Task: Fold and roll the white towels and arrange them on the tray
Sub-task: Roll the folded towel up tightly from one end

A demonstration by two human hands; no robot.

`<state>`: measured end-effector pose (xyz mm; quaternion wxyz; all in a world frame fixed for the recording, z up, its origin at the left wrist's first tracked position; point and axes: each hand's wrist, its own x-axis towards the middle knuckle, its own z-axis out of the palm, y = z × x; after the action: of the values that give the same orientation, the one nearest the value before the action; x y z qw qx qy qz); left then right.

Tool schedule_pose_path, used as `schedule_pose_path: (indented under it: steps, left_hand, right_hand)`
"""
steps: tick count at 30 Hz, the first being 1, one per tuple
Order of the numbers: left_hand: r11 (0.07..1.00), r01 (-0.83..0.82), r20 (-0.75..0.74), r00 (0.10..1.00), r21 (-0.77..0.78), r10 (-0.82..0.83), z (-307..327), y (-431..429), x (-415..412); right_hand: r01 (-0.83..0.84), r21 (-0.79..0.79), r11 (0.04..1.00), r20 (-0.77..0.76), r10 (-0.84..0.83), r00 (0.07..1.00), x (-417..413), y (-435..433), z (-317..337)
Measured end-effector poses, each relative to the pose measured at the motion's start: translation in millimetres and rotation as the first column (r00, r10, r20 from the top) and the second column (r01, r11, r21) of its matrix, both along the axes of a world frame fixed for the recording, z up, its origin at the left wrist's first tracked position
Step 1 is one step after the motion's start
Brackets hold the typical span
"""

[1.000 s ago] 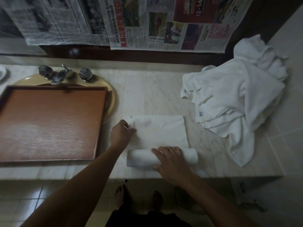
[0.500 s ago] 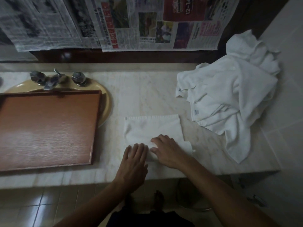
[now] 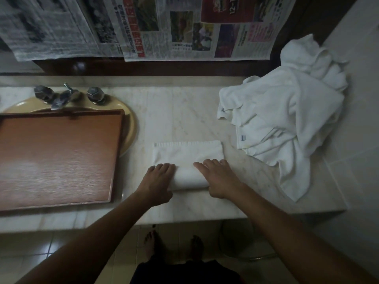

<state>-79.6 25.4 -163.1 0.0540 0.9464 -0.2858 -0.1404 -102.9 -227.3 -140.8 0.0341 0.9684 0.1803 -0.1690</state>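
A folded white towel (image 3: 187, 153) lies on the marble counter (image 3: 180, 111), its near part wound into a roll (image 3: 189, 178). My left hand (image 3: 158, 181) rests on the roll's left end and my right hand (image 3: 218, 177) on its right end, fingers laid forward over the roll. Only a short flat strip of towel shows beyond the fingers. A brown wooden tray (image 3: 57, 158) with nothing on it sits to the left, over the sink. A heap of loose white towels (image 3: 287, 115) lies at the right end of the counter.
A yellow sink (image 3: 130, 115) with chrome taps (image 3: 65, 97) sits under and behind the tray. Newspaper sheets (image 3: 143, 27) hang on the wall behind. The counter's front edge runs just below my wrists; bare feet (image 3: 174, 244) stand on the tiled floor.
My left hand came from the towel's far left corner onto the roll beside my right hand. The roll has travelled away from me, leaving less flat towel.
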Motion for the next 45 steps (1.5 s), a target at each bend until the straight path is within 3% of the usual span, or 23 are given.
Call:
schedule_pose_path:
  steps: [5,12,17,20,24,28,30,33,37,42,45]
  left_hand:
    - [0.999,0.008,-0.062,0.998,0.032,-0.006,7.8,10.2,-7.7]
    - [0.989,0.083,-0.122,0.988,-0.121,-0.098,0.6,32.9,-43.0]
    - [0.987,-0.008,-0.257,0.966,-0.161,-0.034,8.3,37.6,-26.5]
    - [0.99,-0.006,-0.316,0.948,-0.141,-0.039,6.6,37.8,-18.1]
    - [0.994,0.013,-0.37,0.928,-0.105,-0.051,5.8,33.8,-3.9]
    - [0.997,-0.018,-0.448,0.894,-0.071,-0.016,15.4,27.3,6.3]
    - [0.998,-0.029,-0.402,0.916,-0.047,0.007,22.4,24.7,3.8]
    - [0.995,-0.006,-0.09,0.996,-0.097,-0.002,28.8,16.2,-12.2]
    - [0.989,0.131,0.163,0.979,-0.064,-0.119,14.4,-2.2,-38.6]
    - [0.992,0.125,0.144,0.982,-0.023,-0.121,-4.5,0.6,-21.4]
    - [0.988,0.139,-0.01,0.99,-0.06,-0.14,4.0,-0.5,-14.8]
  right_hand:
    - [-0.019,0.051,0.998,-0.117,0.025,0.993,-4.9,-7.3,3.0]
    - [0.037,0.23,0.972,-0.177,0.005,0.984,-46.7,-12.0,4.8]
    - [0.162,0.263,0.951,-0.261,-0.091,0.961,-48.3,-13.5,20.1]
    - [0.13,0.224,0.966,-0.121,-0.105,0.987,-55.4,-3.7,16.9]
    - [0.112,0.295,0.949,0.103,-0.148,0.984,-93.0,34.9,0.5]
    - [0.145,0.225,0.963,0.13,-0.177,0.976,-104.6,52.9,-16.7]
    - [0.135,0.194,0.972,0.136,-0.163,0.977,-97.4,48.8,-21.9]
    - [0.122,0.162,0.979,0.113,-0.141,0.984,-84.2,46.8,-24.3]
    - [0.145,0.115,0.983,0.062,-0.152,0.986,-57.8,45.1,-14.8]
    - [0.073,0.044,0.996,-0.018,-0.072,0.997,-23.5,39.7,1.4]
    - [0.078,0.085,0.993,-0.11,-0.068,0.992,-18.2,32.4,9.1]
